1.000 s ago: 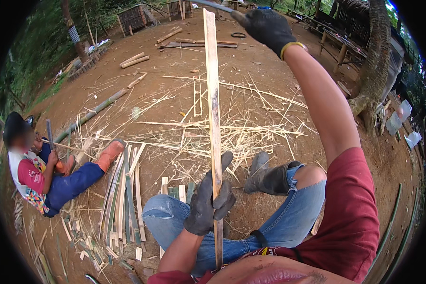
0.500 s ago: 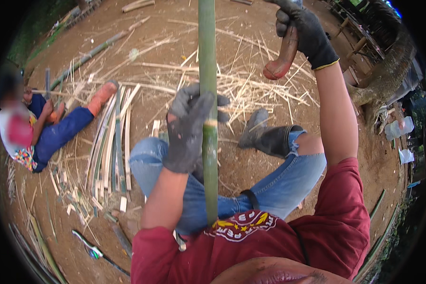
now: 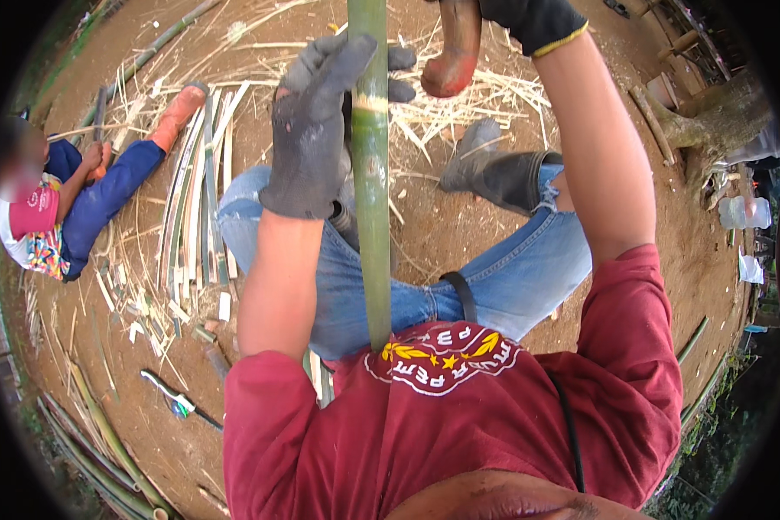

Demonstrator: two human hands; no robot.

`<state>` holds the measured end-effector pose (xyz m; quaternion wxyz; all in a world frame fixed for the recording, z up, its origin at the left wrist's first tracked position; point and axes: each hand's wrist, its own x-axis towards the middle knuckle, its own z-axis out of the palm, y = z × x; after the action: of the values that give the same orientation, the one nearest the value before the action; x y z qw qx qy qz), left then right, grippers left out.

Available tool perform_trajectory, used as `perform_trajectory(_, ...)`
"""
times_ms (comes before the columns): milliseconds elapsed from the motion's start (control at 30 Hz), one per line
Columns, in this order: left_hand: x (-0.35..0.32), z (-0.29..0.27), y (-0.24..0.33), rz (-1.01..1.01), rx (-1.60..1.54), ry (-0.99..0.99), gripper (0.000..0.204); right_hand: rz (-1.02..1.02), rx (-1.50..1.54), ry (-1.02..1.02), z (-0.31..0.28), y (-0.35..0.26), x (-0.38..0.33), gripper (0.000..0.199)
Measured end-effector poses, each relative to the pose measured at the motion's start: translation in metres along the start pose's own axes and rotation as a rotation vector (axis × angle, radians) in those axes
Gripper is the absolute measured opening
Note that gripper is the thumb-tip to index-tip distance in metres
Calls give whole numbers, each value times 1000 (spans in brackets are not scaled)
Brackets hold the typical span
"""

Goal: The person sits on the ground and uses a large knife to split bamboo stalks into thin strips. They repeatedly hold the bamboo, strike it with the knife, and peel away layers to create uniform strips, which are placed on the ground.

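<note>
A bamboo pole [image 3: 371, 191] is held upright against a red shirt [image 3: 459, 416], rising between bent knees in jeans. The left hand [image 3: 316, 130], in a grey glove, is wrapped round it near a node. The right hand [image 3: 529, 19], black-gloved, is clenched on a red-tipped handle [image 3: 453, 52]. A firm left grip, kept well clear of any cut, is probably best. Beyond, bamboo strips [image 3: 195, 199] are spread beside a seated person [image 3: 69, 199].
</note>
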<state>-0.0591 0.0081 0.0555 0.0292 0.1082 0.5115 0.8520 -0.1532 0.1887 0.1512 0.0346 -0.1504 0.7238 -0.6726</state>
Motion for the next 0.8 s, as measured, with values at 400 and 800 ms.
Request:
perform_trajectory(400,9,-4,-6,-90,-32,32,42,-92,98,-27,12,22,19,25)
perform_trajectory(800,66,-19,20,314,191,110,42,-38,-23,139,-6,29,-42,45)
